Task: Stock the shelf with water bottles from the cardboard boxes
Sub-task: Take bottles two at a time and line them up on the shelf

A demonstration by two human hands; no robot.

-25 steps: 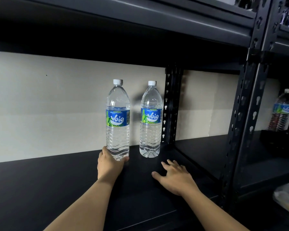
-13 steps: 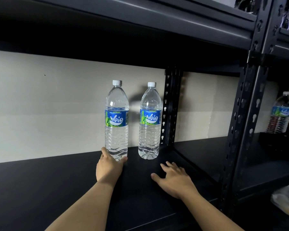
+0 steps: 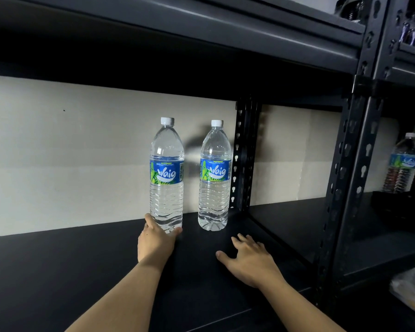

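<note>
Two clear water bottles with white caps and blue-green labels stand upright on the black shelf [image 3: 58,271]. My left hand [image 3: 155,240] wraps the base of the left bottle [image 3: 167,174], thumb and fingers on either side of it. The right bottle [image 3: 215,174] stands free beside the rear upright post. My right hand [image 3: 249,258] rests flat on the shelf in front of the right bottle, fingers spread, holding nothing. No cardboard box is in view.
A perforated black post [image 3: 243,154] stands behind the right bottle and a front post [image 3: 347,178] at the right. Another water bottle [image 3: 403,164] stands in the neighbouring bay. A plastic-wrapped item [image 3: 412,293] lies at lower right. The upper shelf [image 3: 201,32] hangs overhead.
Almost nothing has moved; the view shifted slightly and both hands stay where they were, the left one at the left bottle's base.
</note>
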